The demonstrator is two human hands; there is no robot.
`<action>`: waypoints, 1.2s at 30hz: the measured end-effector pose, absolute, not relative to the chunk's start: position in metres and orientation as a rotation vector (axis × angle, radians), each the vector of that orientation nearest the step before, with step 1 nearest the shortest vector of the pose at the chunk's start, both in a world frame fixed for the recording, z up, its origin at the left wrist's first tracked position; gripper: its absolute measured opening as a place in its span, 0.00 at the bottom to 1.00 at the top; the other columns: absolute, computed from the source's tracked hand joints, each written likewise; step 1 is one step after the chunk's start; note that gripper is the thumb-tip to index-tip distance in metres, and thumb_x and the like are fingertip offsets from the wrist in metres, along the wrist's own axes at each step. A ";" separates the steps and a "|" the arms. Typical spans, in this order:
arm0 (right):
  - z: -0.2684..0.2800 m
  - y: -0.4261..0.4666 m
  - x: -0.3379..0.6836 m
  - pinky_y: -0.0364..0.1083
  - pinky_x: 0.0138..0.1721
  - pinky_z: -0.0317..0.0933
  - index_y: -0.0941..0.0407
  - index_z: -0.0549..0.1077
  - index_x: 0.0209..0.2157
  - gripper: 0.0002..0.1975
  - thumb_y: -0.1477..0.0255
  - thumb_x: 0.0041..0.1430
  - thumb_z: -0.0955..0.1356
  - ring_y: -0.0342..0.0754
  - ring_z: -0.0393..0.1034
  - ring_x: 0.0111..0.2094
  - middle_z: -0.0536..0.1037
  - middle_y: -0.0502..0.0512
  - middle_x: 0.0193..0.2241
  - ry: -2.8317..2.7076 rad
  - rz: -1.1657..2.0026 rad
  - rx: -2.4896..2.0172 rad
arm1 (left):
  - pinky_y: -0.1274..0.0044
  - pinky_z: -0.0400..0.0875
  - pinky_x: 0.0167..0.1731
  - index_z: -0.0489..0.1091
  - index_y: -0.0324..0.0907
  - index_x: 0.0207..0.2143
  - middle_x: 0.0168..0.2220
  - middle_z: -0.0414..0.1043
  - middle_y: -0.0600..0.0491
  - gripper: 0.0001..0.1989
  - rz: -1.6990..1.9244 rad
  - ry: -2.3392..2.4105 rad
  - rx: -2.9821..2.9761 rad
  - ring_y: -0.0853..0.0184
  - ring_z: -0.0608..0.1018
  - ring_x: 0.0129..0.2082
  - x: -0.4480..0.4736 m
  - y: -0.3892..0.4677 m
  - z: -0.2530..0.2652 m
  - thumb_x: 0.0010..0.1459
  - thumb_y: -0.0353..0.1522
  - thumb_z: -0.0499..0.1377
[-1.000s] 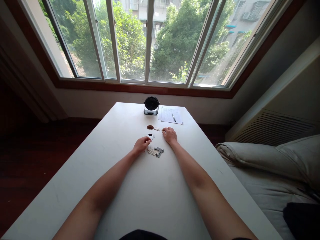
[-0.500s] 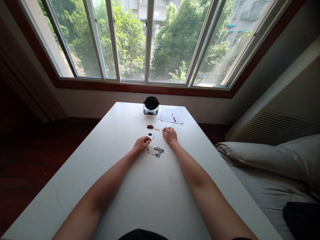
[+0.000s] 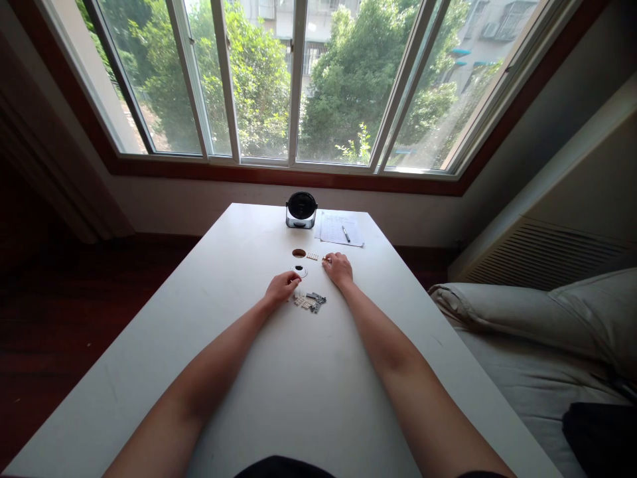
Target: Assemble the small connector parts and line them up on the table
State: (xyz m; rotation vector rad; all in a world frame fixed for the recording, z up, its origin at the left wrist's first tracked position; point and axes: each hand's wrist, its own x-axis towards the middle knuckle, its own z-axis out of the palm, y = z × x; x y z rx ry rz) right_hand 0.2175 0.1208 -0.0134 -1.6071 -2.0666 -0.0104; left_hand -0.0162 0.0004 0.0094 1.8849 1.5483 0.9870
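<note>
My left hand (image 3: 283, 287) rests on the white table (image 3: 318, 372) with its fingers pinched together; whatever is between them is too small to make out. Just beyond its fingertips is a white round piece with a black centre (image 3: 299, 269). My right hand (image 3: 339, 268) is farther forward, its fingers curled closed over small beige pieces (image 3: 325, 260), partly hidden. Left of those pieces lies a beige studded building plate (image 3: 312, 256). Between and nearer than the hands is a loose pile of beige building pieces (image 3: 302, 302) and grey building pieces (image 3: 316, 303).
A round brown-rimmed hole or disc (image 3: 298, 253) shows beyond my left hand. At the far end stand a black round device on a stand (image 3: 301, 208) and paper sheets (image 3: 338, 229) with a pen (image 3: 346, 234) on top. A beige sofa (image 3: 527, 332) flanks the table's right.
My right fingers have shifted very slightly at the beige pieces. Everything else looks the same.
</note>
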 end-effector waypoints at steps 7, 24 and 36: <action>-0.015 0.124 0.219 0.49 0.49 0.58 0.52 0.74 0.44 0.09 0.66 0.63 0.68 0.53 0.63 0.46 0.73 0.57 0.41 -2.051 0.024 -1.616 | 0.79 0.64 0.31 0.76 0.44 0.37 0.30 0.75 0.55 0.11 0.966 1.559 1.863 0.69 0.73 0.30 -0.016 -0.002 0.013 0.59 0.36 0.54; -0.014 0.125 0.219 0.48 0.49 0.58 0.52 0.73 0.44 0.09 0.67 0.63 0.68 0.53 0.63 0.47 0.73 0.58 0.41 -2.059 0.020 -1.604 | 0.80 0.64 0.30 0.76 0.44 0.37 0.30 0.74 0.55 0.12 0.980 1.553 1.858 0.69 0.73 0.30 -0.015 -0.002 0.011 0.59 0.36 0.54; -0.021 0.130 0.223 0.48 0.48 0.59 0.53 0.71 0.47 0.12 0.75 0.62 0.65 0.53 0.63 0.46 0.73 0.58 0.42 -1.996 0.010 -1.646 | 0.80 0.64 0.30 0.76 0.45 0.36 0.30 0.74 0.55 0.11 0.989 1.538 1.863 0.69 0.73 0.30 -0.016 -0.002 0.012 0.59 0.37 0.54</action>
